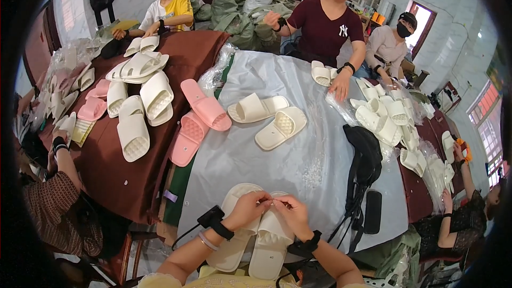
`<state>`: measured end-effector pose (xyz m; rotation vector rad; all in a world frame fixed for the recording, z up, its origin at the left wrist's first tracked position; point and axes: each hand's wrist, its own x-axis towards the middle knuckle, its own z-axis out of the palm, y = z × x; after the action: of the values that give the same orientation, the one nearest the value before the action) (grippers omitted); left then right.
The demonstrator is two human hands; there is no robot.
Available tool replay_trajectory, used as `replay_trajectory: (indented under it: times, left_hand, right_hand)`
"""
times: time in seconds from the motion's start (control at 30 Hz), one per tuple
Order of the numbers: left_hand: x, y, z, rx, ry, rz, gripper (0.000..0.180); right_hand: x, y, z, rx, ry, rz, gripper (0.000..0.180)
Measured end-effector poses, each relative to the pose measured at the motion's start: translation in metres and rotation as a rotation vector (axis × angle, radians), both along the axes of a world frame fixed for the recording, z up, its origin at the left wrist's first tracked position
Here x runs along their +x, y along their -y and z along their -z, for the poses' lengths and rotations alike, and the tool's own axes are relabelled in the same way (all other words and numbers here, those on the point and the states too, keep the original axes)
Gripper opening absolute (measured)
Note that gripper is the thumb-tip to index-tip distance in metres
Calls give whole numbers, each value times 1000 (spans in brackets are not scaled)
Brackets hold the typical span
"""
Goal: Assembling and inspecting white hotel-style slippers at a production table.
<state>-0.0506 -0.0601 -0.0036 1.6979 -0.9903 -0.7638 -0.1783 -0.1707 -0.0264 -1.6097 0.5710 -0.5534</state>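
Note:
A pair of cream slide sandals (250, 234) lies side by side on the grey plastic sheet (298, 165) at the near edge of the table. My left hand (246, 209) and my right hand (292, 214) rest on the straps of the pair, fingertips pinched together over something small between them; I cannot tell what it is. Both wrists wear black bands.
Two more cream sandals (269, 117) lie mid-table, pink ones (200, 117) to their left. Cream sandals (136, 101) are piled on the brown cloth (117, 176) at left and more cream sandals (389, 117) at right. A black bag (365, 154) lies to my right. Several other people sit around the table.

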Motion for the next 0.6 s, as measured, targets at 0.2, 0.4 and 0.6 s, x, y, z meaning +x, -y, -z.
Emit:
replay_trajectory:
  times: [0.2, 0.4, 0.6]
  left_hand:
    - [1, 0, -1, 57, 19, 20, 17]
    - [0, 0, -3, 42, 10, 25, 17]
    - [2, 2, 2, 29, -14, 41, 17]
  right_hand:
    - [0, -1, 2, -30, 40, -2, 14]
    - [-1, 1, 4, 0, 33, 8, 13]
    - [-3, 1, 0, 54, 32, 15, 13]
